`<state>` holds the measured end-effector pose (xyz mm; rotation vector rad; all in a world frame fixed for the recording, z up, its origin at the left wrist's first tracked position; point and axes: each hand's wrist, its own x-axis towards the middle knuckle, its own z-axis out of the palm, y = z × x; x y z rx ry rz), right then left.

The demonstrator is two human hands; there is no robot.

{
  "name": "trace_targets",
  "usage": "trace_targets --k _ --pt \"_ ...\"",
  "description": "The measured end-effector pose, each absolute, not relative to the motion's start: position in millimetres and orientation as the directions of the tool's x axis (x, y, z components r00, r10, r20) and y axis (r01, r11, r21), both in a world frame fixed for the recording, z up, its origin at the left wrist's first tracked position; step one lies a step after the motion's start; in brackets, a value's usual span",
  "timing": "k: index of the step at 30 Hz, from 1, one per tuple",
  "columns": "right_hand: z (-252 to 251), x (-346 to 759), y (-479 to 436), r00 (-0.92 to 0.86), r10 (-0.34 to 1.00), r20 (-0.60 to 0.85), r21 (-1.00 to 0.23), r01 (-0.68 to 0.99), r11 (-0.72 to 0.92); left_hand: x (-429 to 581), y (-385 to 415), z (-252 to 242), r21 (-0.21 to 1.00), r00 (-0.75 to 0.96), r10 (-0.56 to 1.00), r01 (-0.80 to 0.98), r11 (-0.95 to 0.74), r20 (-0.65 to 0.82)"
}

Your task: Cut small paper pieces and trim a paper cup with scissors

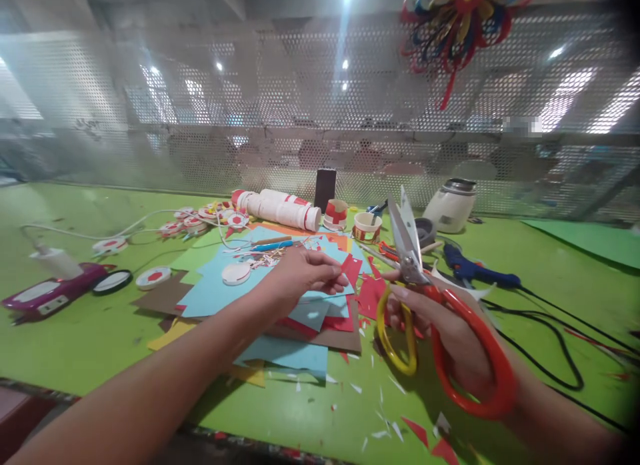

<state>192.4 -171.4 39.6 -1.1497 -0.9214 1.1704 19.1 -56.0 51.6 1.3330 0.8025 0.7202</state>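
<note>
Head view: one pair of scissors [411, 270], one handle yellow and one red, blades upright and parted in a narrow V, held in the right hand [435, 315], whose fingers are curled about the handles, above the right-hand part of a green table [55, 355]. Left hand [320, 273]: fingers bent, thumb and fingertips brought close together, over the paper pile; whether a scrap is pinched there, cannot tell. Under it, light blue sheets [213, 288] with brown sheets [157, 295] beneath; on top, a white disc [236, 273] and a blue pen-like tool [273, 245]. Between the hands, red paper pieces [369, 297]. Behind the pile, a row of nested white cups [285, 210] lying on its side; right of these, a red-and-white cup [335, 216] and a second cup [367, 233]. Far right, a blue glue gun [480, 272] with black cord, near a pale jar [449, 208]. Far left, a purple power strip [60, 293] and, just beside it, a black-rimmed disc [113, 281].
</note>
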Motion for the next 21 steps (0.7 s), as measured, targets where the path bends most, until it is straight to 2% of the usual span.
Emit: trace_targets --k 2,4,6,8,12,17,21 --pt "40 193 -171 0.178 0.984 -0.014 -0.989 -0.149 0.013 10 -40 54 0.992 0.474 0.88 0.114 -0.045 -0.015" --pt "41 193 -171 0.158 0.987 0.005 -0.997 -0.073 0.017 -2 -21 56 0.942 0.395 0.916 0.28 -0.186 0.063" --pt "44 192 -171 0.138 0.99 0.041 -0.999 0.04 0.036 -14 -3 53 0.834 0.411 0.906 0.461 -0.304 0.103" --pt "49 190 -173 0.131 0.988 0.085 -0.985 0.157 0.064 -22 11 47 0.733 0.485 0.872 0.571 -0.368 0.06" --pt "58 188 -176 0.125 0.983 0.133 -0.961 0.26 0.097 -24 22 33 0.684 0.491 0.87 0.622 -0.382 0.04" --pt "62 190 -177 0.101 0.974 0.203 -0.898 0.416 0.144 -25 20 39 0.603 0.368 0.91 0.688 -0.405 0.192" --pt "57 192 -177 0.142 0.972 0.185 -0.943 0.306 0.135 -23 10 53 0.593 0.249 0.903 0.687 -0.42 0.351"
